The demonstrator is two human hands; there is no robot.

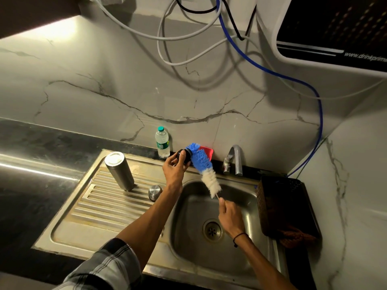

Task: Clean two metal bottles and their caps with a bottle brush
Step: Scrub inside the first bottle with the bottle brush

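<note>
- 2 hands work above a steel sink (240,197): the left hand (174,170) has its fingers curled round a dark cap (184,156), the right hand (230,216) pinches the thin handle of a bottle brush (204,164).
- The brush's blue bristles press against the cap.
- 1 metal bottle (119,171) stands upright on the ribbed drainboard (100,197), a round metal cap (155,192) just beside it.
- A plastic water bottle (162,145) stands on the bench by the wall.
</note>
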